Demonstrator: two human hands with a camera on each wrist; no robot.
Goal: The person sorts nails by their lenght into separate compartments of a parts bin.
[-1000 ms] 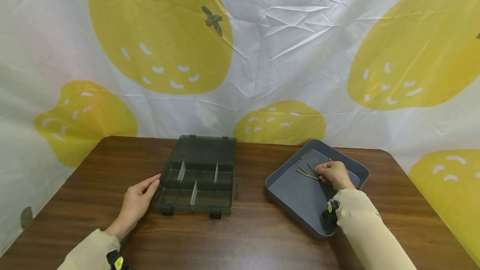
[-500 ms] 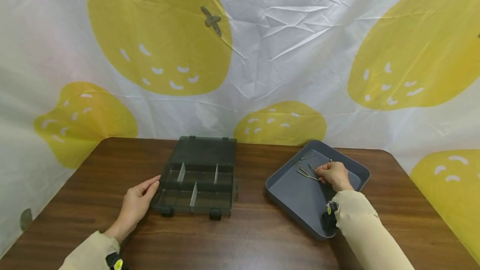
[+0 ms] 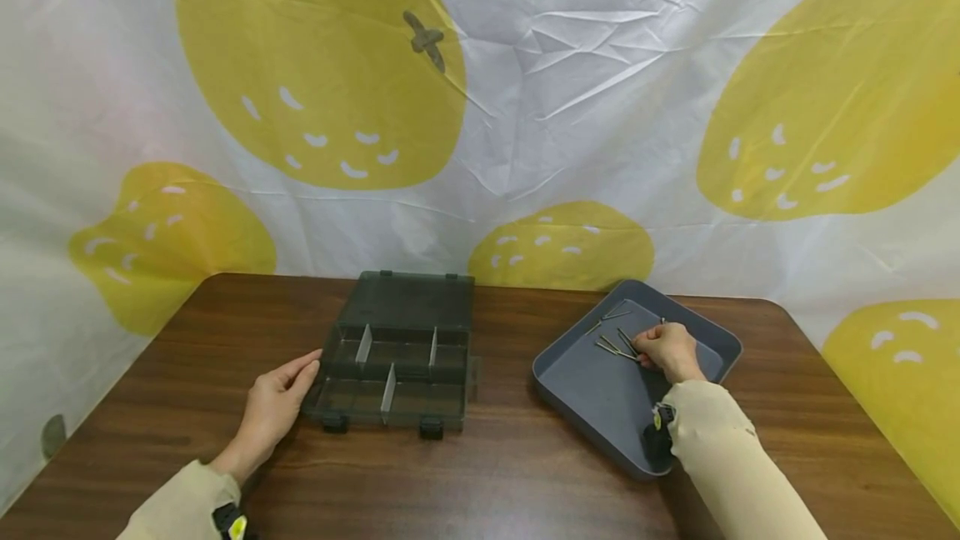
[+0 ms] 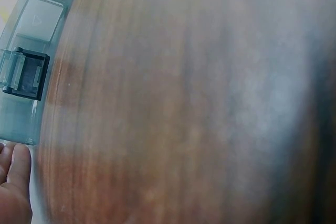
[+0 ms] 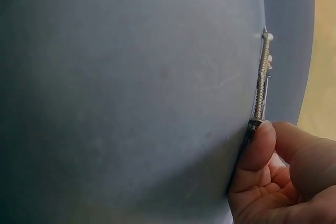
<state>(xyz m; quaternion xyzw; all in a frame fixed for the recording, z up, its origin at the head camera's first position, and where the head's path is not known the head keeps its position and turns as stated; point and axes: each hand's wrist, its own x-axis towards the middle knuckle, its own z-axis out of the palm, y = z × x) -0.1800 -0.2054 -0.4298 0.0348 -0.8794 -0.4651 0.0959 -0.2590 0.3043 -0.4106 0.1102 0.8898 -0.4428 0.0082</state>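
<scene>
In the head view, my left hand [image 3: 270,407] lies at the left side of a dark see-through compartment box [image 3: 384,417], its extended fingers and thumb touching the edge. The left wrist view shows fingertips at the box's corner near a black latch [image 4: 35,77]. Over the grey tray [image 3: 600,407], my right hand [image 3: 670,350] reaches down with bent fingers. Close up, its thumb and forefinger pinch the end of a long threaded metal screw [image 5: 260,82]. Several thin screws [image 3: 615,347] lie on the tray floor at the fingertips, and more [image 3: 607,320] lie near its far left wall.
The box's lid [image 3: 408,302] is tipped back toward the wall, and white dividers [image 3: 387,390] split its inside. A brown wooden table [image 3: 495,473] carries both containers, with a stretch of tabletop between them. Behind hangs a white cloth [image 3: 510,107] printed with yellow fruit.
</scene>
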